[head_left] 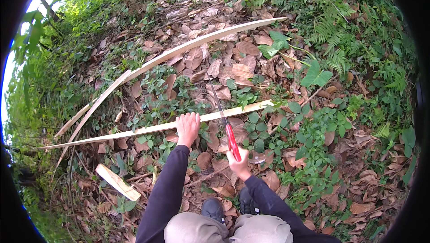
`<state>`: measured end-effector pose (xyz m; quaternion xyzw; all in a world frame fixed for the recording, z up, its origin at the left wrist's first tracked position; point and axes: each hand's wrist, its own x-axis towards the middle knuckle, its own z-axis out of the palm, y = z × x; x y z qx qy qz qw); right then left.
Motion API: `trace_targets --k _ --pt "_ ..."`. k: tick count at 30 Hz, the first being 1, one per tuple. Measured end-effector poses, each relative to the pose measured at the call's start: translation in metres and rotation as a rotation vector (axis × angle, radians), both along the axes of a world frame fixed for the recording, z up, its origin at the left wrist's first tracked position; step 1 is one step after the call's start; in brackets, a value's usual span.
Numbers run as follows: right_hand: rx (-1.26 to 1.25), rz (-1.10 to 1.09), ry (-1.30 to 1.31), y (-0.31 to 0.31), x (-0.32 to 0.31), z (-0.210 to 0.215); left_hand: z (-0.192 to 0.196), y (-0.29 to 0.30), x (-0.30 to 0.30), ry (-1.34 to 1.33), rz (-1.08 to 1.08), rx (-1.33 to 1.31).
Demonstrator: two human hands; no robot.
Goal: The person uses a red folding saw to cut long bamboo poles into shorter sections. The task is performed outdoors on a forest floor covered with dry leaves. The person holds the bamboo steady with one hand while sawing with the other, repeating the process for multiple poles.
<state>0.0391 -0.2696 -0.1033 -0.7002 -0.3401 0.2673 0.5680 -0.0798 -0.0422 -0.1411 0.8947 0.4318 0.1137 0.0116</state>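
Note:
A long pale strip of wood point(156, 128) lies across the leafy ground in front of me, its left end tapering. My left hand point(187, 128) is closed over this strip, right of its middle. In my right hand point(240, 162) is a hand saw point(231, 136) with a red handle, the fingers wrapped round the grip. The saw's thin dark blade point(217, 97) points away from me and crosses the strip a little to the right of my left hand. How deep its teeth sit in the wood cannot be made out.
Beyond lies another long, curved wooden strip point(188, 45), with a shorter piece point(74, 121) near its left end. A short wood block point(117, 182) rests at the lower left. Dry leaves, low green plants and ferns point(329, 36) cover the ground. My shoes point(213, 209) are close below.

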Motion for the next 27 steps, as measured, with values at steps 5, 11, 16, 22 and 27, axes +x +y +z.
trace_targets --k 5,11,16,22,27 --pt "0.011 0.035 -0.072 -0.074 -0.011 0.019 0.003 -0.004 0.008 -0.021 -0.006 0.019" --pt "0.067 -0.024 -0.049 0.039 0.011 -0.013 0.002 -0.002 0.005 0.024 -0.019 0.0" --pt "-0.054 0.055 -0.071 -0.073 -0.015 0.01 0.0 -0.001 -0.001 0.002 0.002 0.033" --pt "0.051 -0.013 -0.034 0.016 0.014 0.001 -0.005 -0.003 0.006 -0.021 0.014 0.049" --pt "0.049 -0.003 -0.055 -0.013 -0.001 -0.008 -0.002 -0.004 0.001 0.006 0.03 0.022"
